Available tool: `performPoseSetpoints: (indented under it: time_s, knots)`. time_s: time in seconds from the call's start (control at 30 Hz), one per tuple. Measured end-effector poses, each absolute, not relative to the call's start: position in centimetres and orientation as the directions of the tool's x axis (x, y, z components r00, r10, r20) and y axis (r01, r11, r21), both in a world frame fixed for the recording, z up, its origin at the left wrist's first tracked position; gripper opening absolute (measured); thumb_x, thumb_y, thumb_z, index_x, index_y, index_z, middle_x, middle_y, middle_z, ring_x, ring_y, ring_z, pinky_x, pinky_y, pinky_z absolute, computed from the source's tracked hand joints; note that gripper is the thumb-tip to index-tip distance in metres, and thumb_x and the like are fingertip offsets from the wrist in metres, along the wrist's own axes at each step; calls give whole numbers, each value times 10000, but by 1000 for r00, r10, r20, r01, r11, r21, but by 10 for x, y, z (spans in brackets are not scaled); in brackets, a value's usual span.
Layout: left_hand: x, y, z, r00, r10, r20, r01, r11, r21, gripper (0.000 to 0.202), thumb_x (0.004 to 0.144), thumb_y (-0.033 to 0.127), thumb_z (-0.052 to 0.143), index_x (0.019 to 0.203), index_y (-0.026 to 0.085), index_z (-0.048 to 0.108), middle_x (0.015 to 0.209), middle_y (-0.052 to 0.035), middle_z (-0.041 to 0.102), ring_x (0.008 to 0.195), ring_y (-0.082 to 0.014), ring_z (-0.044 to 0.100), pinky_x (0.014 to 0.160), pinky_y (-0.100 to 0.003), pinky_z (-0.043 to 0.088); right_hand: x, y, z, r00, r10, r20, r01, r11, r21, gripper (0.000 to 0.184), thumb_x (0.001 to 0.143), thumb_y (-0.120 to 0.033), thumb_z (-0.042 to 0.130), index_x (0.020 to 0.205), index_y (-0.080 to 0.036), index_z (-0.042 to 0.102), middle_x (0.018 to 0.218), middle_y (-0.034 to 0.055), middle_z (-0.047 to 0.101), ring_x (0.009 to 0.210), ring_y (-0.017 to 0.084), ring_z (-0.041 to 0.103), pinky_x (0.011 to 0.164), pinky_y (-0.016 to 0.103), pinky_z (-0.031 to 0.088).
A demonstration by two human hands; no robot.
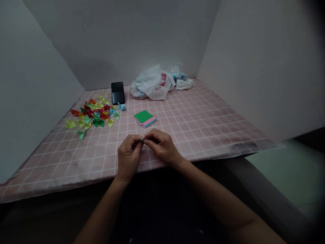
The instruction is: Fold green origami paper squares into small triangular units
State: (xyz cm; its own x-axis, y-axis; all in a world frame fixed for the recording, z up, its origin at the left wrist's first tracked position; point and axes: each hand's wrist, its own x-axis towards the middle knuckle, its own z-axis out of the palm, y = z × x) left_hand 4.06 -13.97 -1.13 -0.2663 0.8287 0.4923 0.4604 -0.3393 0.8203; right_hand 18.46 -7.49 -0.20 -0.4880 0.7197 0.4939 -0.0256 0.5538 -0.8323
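Close to the table's front edge, my left hand (130, 150) and my right hand (162, 144) meet, thumbs and fingertips pinched together. Between them is a small folded piece of green paper (142, 139), mostly hidden by the fingers. Just beyond my hands lies a stack of square coloured paper (144, 116), green on top with pink and blue edges showing beneath. To the left spreads a pile of folded paper pieces (98, 112) in red, orange, yellow, green and light blue, pointed like little origami birds.
A black phone (118, 93) lies behind the pile. White plastic bags (152, 83) sit at the back, near the wall. A pink checked cloth (198, 125) covers the table, and pale panels (259, 67) enclose it on the left, back and right.
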Motion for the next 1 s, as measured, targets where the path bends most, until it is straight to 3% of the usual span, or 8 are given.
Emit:
performPoseSetpoints:
  time_s: [0.33,0.67,1.0]
  knots:
    - [42,-140,-11,-259,819,512,478,-352,805,128,893,126,637,867,234,701,856,-2,681,825,-156,637,767,-288,492,184,-76,-2,-479,728,491,3,561,-828,112,900,-216,603,789,-208,610,785,18,638,724,150,563,730,311,444]
    - [42,-140,-11,-303,793,529,483,-351,802,100,884,144,669,878,234,712,863,3,693,825,-153,642,764,-282,497,182,-77,-4,-361,773,522,71,581,-811,112,885,-211,583,775,-216,564,772,14,594,726,153,539,711,308,429]
    - [43,-144,-13,-371,749,549,473,-356,806,13,906,221,687,905,230,696,909,-16,679,873,-171,660,808,-321,520,181,-76,-4,-311,911,271,-110,249,-962,157,897,-320,589,793,-212,545,673,-30,487,600,114,431,552,265,357]
